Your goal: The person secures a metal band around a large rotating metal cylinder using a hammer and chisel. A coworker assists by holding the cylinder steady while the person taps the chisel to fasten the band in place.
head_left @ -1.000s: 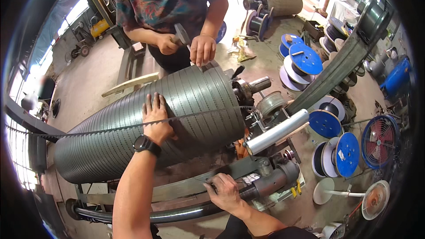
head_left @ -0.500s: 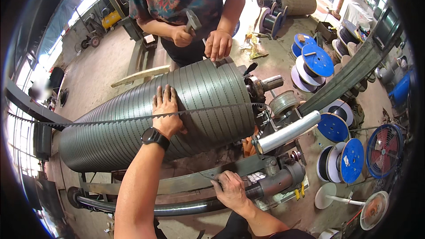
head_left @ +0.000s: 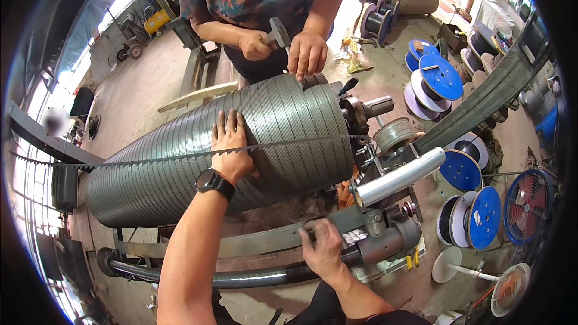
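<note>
Left hand [head_left: 230, 144] lies flat, fingers spread, on the ribbed grey metal drum [head_left: 198, 150], touching a thin toothed strip [head_left: 289, 142]. Right hand [head_left: 322, 250], nearer, has its grip pressed together around a flat steel bar [head_left: 259, 244].

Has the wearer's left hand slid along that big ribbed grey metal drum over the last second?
No. The left hand lies flat on the ribbed grey metal drum, about as far from the drum's right end as before.

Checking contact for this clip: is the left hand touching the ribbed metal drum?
Touching. The head view shows the left hand lying flat, palm down, on the ribbed metal drum.
</note>
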The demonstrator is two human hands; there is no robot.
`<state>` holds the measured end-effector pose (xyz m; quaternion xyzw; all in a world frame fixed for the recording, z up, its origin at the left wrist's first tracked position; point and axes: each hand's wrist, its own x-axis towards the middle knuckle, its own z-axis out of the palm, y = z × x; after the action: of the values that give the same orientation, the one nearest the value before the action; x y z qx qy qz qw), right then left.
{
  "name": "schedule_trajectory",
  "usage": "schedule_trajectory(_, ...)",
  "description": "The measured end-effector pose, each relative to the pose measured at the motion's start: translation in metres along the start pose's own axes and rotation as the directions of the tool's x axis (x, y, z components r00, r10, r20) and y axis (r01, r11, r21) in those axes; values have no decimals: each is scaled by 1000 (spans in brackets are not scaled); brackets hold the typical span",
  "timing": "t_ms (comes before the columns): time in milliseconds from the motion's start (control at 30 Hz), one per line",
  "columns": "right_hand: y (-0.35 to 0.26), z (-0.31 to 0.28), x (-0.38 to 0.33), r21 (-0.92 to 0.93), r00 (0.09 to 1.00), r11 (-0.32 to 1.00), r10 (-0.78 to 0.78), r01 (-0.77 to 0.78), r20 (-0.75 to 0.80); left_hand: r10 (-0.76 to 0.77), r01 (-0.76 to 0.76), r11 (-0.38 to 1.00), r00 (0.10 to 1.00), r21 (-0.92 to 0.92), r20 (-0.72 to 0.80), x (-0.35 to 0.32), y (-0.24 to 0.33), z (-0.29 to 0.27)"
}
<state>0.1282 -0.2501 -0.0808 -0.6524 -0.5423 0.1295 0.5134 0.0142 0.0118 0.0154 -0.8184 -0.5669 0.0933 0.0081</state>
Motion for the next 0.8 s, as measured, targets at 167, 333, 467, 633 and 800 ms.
schedule_trajectory(167, 2, 7, 45, 51, 946, 990, 140, -131, -293, -9, 9, 1000, 1000, 18, 6, 1, 1, -1)
schedule_trajectory(333, 25, 23, 81, -4, 859, 974, 196, -225, -472, 11, -10, 1000, 999, 12, -32, 1, 0, 1)
schedule_trajectory(467, 27, 25, 97, -125, 867, 983, 55, -133, -494, 20, -20, 1000, 999, 1, -28, 0, 1, -3)
schedule_trajectory(633, 39, 27, 90, -175, 888, 970, 74, -170, -453, 24, -25, 1000, 999, -16, -36, -1, 1, -2)
schedule_trajectory(800, 44, 26, 78, -196, 918, 962, 104, -191, -383, 21, -20, 1000, 999, 15, -42, 0, -1, 1)
